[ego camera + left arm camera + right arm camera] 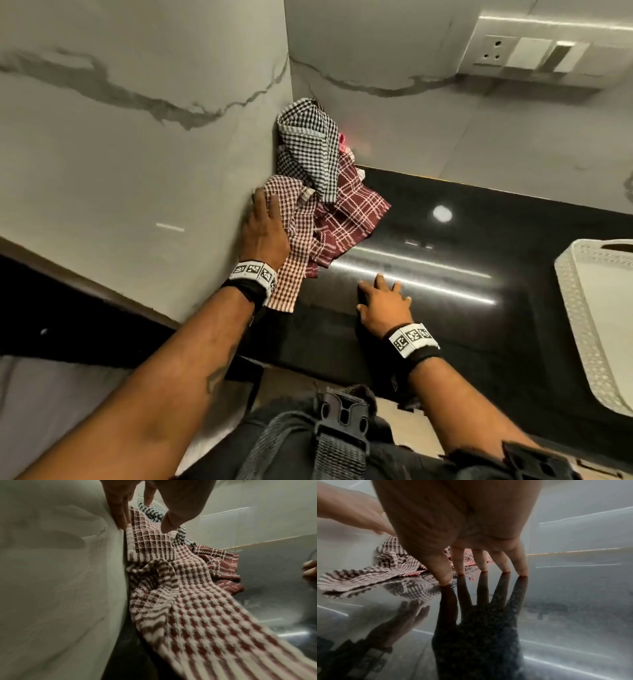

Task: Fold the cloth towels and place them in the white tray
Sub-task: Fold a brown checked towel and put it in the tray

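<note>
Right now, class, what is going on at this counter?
A person is starting on a heap of cloth towels in the corner of a black counter. The left hand reaches onto the red-and-white checked towel; its fingers lie on the cloth, no firm grip yet. The right hand rests its spread fingertips on the counter. The black-and-white towel and maroon plaid towel lie unfolded. The white tray sits to the right, no towels visible in it.

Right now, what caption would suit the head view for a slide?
Left hand on a red-checked towel in the corner pile; right hand flat on the black countertop; white tray waiting.
</note>
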